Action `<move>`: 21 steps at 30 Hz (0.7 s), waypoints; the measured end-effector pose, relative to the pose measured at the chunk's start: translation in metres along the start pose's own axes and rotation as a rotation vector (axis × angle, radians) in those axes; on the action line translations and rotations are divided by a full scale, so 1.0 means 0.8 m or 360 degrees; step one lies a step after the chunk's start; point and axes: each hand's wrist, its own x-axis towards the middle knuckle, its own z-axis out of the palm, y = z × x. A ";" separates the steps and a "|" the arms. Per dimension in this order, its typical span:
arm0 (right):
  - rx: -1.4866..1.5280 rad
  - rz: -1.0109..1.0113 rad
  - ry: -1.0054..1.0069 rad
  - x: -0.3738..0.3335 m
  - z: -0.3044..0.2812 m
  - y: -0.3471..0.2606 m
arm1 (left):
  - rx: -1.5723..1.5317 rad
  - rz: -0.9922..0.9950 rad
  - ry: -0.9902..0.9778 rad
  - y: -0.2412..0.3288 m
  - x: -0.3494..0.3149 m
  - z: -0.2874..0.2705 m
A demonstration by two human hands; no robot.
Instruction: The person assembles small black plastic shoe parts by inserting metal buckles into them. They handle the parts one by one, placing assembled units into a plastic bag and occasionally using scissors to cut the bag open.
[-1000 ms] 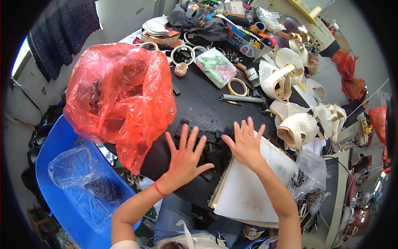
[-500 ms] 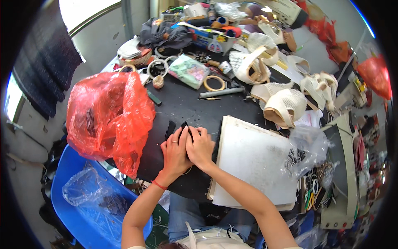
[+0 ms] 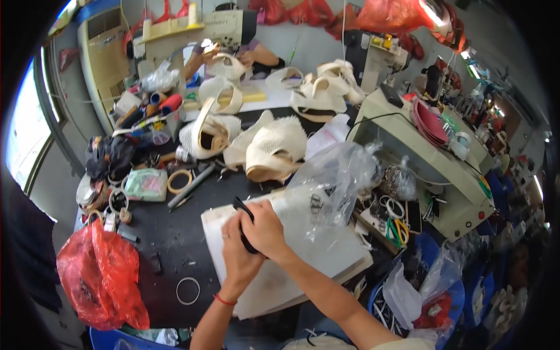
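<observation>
Holding black pieces (image 3: pixel 243 207), both hands (image 3: pixel 239 252) (image 3: pixel 266 231) moved above the board (image 3: pixel 318 259).

black pieces (image 3: pixel 248 240), red plastic bag (image 3: pixel 99 280)

I have a black tabletop (image 3: pixel 166 248) in front of me, scattered with tiny dark scraps. A large white board (image 3: pixel 265 294) lies flat on it, toward my right. On my left sits a crumpled red plastic bag (image 3: pixel 102 280), with a small black piece (image 3: pixel 155 263) just beside it and a thin white ring (image 3: pixel 199 290) nearer me. Farther off I see a floral packet (image 3: pixel 146 185), a tan ring (image 3: pixel 170 182), a grey rod (image 3: pixel 191 186) lying slantwise and cream woven shoes (image 3: pixel 280 143).
</observation>
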 end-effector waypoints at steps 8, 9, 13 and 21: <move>-0.0046 -0.0417 0.0532 -0.025 -0.057 0.108 | 0.0454 -0.0142 -0.0545 -0.021 -0.021 0.007; 0.0014 -0.0389 0.0509 -0.021 -0.082 0.125 | 0.0396 -0.0180 -0.0601 -0.022 -0.021 0.005; -0.0363 -0.0093 0.0405 0.005 -0.162 0.223 | 0.0418 -0.0181 -0.0748 -0.019 -0.024 0.008; -0.0361 -0.0196 0.0004 -0.026 -0.220 0.193 | 0.0530 -0.0030 -0.0661 0.006 -0.032 0.008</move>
